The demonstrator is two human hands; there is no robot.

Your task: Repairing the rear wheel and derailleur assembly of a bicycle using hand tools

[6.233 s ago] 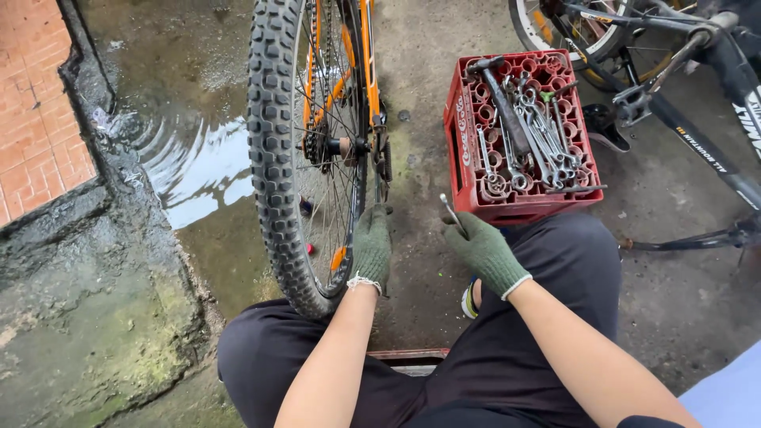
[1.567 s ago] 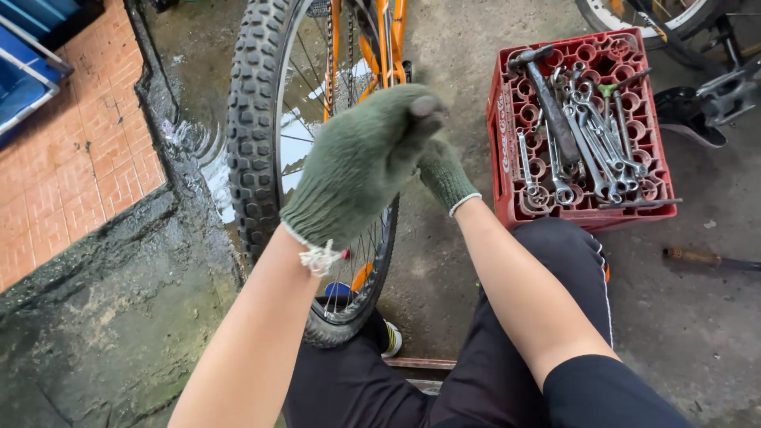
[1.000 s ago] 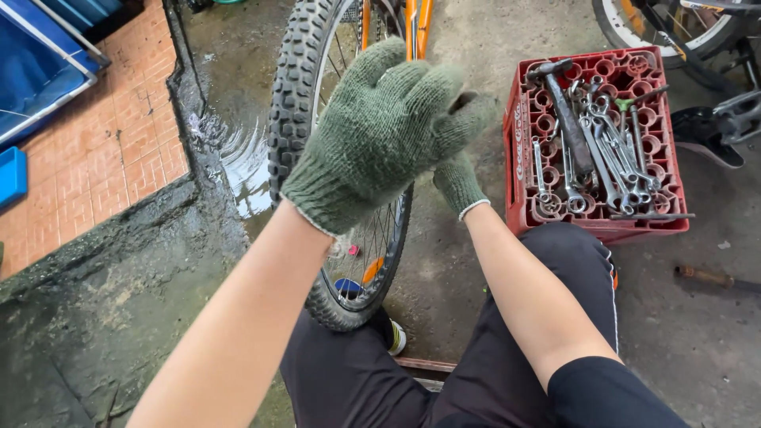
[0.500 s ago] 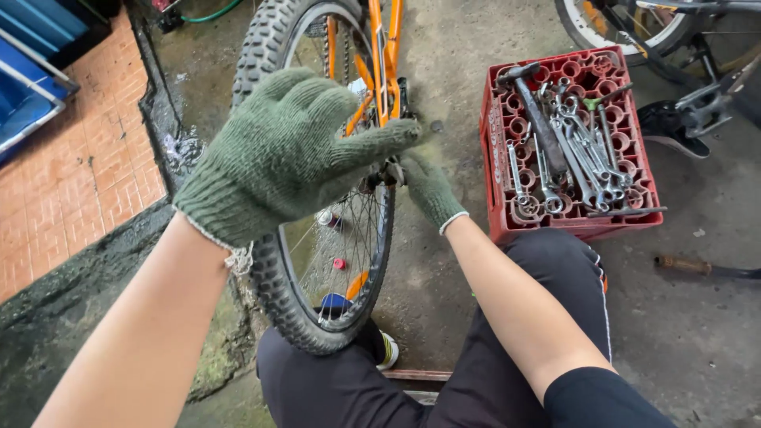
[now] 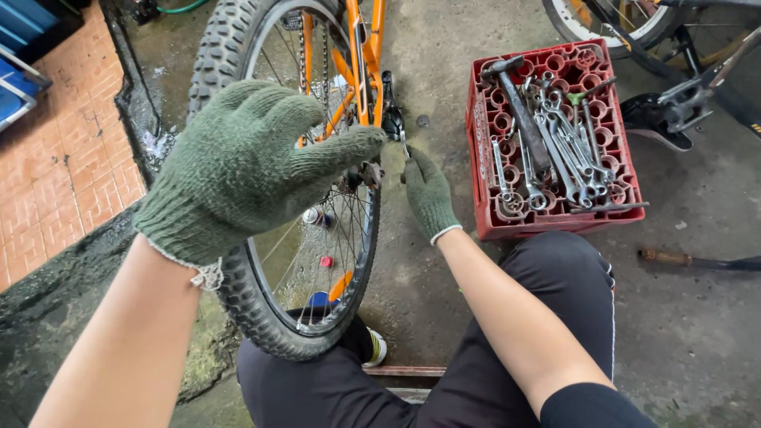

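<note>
My left hand [image 5: 246,170], in a green knit glove, is raised close to the camera in front of the knobby rear tyre [image 5: 254,305] of an orange-framed bicycle [image 5: 361,55]. Its fingers are curled with the thumb pointing right, and the palm is hidden. My gloved right hand [image 5: 428,194] reaches low beside the wheel's hub. It is closed on a slim metal tool [image 5: 404,147] that points up at the black derailleur [image 5: 390,111].
A red plastic crate [image 5: 555,222] full of wrenches [image 5: 555,143] stands to the right of my knee. Another bicycle [image 5: 682,95] is at the top right, and a rusty rod [image 5: 666,256] lies on the wet concrete. A brick surface [image 5: 55,174] and blue bins [image 5: 24,47] are at the left.
My left hand has come up from the tyre to near the camera and its fingers have curled. My right hand has stayed at the hub with the tool.
</note>
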